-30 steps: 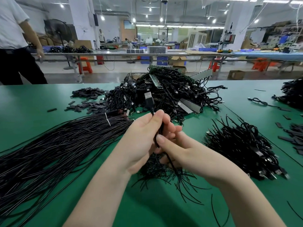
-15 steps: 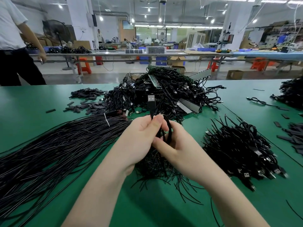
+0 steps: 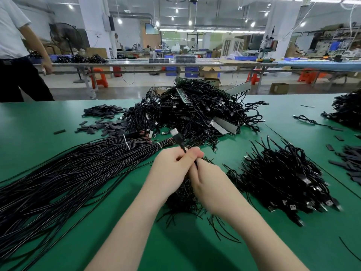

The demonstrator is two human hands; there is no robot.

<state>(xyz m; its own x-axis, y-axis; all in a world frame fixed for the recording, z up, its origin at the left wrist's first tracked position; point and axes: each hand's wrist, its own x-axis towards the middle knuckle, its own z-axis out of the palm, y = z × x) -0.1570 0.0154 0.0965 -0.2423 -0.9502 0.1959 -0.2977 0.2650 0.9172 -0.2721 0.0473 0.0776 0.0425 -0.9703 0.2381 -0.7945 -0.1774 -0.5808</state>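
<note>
At the middle of a green worktable [image 3: 39, 118], two bare hands are meeting knuckle to knuckle. The left hand [image 3: 171, 167] is curling its fingers and pinching a thin black USB cable [image 3: 179, 139] between thumb and forefinger, and the cable's metal-tipped plug is sticking up just beyond the fingertips. The right hand [image 3: 210, 185] is pressing against the left, its fingers curling round the same cable lower down, where it is disappearing between the two hands. Directly beneath both hands, a tuft of short black wire ends [image 3: 183, 202] is lying on the table, partly hidden by the wrists. Left of the left hand, a thick bundle of long black wires [image 3: 68, 173] is fanning out toward the near-left edge, leaving little bare surface there. Right of the right hand, a pile of coiled cables [image 3: 283, 178] is sitting near, with a narrow strip of green between. Beyond the fingertips, a tall heap of tangled cables [image 3: 197, 114] is rising close by, and small flat black pieces [image 3: 103, 119] are lying beyond and to the left. Bare green table is showing mostly under the forearms, toward the near edge. Past the table's far edge, well beyond the left hand, a person in a white shirt [image 3: 11, 36] is standing.
</note>
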